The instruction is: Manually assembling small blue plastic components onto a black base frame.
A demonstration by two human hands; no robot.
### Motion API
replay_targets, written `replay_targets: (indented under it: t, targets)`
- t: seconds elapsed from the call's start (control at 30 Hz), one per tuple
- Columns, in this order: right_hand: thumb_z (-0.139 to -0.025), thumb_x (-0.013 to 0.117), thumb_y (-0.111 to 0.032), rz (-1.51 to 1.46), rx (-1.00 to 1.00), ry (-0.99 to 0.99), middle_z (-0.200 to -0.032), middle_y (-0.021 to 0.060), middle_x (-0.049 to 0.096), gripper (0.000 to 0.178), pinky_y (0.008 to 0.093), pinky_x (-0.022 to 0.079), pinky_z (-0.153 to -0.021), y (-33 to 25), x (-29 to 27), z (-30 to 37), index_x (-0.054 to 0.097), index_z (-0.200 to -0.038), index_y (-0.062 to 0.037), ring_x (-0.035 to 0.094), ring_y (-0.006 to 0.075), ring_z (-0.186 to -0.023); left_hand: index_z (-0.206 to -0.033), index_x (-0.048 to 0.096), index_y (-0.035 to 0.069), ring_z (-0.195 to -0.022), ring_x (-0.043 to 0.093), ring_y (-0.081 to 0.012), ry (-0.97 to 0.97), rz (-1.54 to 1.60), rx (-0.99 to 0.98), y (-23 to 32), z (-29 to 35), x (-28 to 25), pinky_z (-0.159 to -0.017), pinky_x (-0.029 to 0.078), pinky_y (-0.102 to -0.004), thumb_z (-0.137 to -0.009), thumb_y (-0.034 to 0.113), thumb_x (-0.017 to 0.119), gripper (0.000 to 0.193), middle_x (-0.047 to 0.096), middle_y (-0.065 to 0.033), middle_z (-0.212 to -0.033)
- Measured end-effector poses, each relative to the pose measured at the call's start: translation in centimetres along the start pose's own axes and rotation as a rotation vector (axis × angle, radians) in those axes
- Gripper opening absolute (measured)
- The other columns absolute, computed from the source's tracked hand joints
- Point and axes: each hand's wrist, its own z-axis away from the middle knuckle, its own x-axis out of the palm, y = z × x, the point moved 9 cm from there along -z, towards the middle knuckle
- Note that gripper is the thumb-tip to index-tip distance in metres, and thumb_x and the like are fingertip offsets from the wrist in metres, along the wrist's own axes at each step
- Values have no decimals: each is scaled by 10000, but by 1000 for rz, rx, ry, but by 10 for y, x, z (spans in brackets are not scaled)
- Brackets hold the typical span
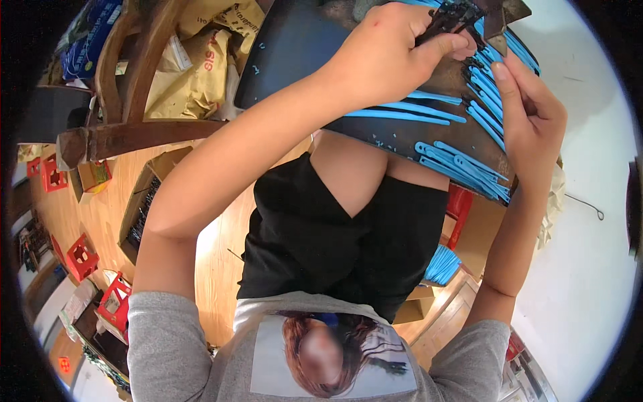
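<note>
At the top of the head view, my left hand (402,57) is closed round a bundle of small black pieces (459,15), thumb pressed against them. A dark metal piece with a pointed tip (507,15) stands just right of the bundle. Close below that tip, the thumb and index finger of my right hand (536,110) are pinched together; whatever lies between them is too small to make out. Blue plastic sticks with black ends (483,90) lie on the dark tabletop (284,50) between my hands. Nearer me are longer blue strips (408,115) and a pile of blue sticks with holed ends (462,167).
The tabletop reaches over my lap. A wooden chair frame (144,134) and yellow-brown sacks (194,80) stand to the left. Cardboard boxes, one with dark pieces (137,211), and red stools (82,258) are on the floor. More blue sticks (442,264) sit below right, near the white wall (589,167).
</note>
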Motion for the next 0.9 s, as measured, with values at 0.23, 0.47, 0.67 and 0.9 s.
replay_targets:
  t: [0.23, 0.47, 0.67, 0.9]
  targets:
    - [-821, 632, -46, -30, -188, 98, -945, 109, 676, 198, 233, 469, -763, -38, 5, 6, 656, -1007, 14, 612, 115, -820, -883, 676, 29, -817, 646, -264, 59, -13, -55, 1, 16, 9, -714, 497, -315, -851, 154, 586, 156, 663, -135, -831]
    - [-843, 614, -37, 26, -198, 74, -843, 47, 650, 225, 179, 417, -641, -42, 6, -1, 639, -1064, 1, 544, 54, -719, -880, 679, 37, -798, 645, -268, 94, 33, -37, -4, 14, 8, -708, 498, -310, -847, 171, 596, 161, 667, -117, -822]
    - [-856, 609, -50, 204, -77, -79, -832, 27, 642, 247, 161, 400, -602, -17, 7, -9, 627, -1098, -4, 514, 28, -685, -882, 681, 39, -780, 646, -264, 100, -3, -20, -12, 11, 5, -702, 497, -312, -847, 179, 600, 166, 667, -118, -816]
    - [-834, 635, -78, -174, -30, 121, -798, 28, 665, 175, 185, 439, -620, -27, 20, -3, 667, -989, -3, 558, 42, -699, -911, 683, 51, -728, 644, -249, 159, 32, 47, -10, 13, -9, -668, 491, -306, -857, 184, 592, 170, 662, -123, -790]
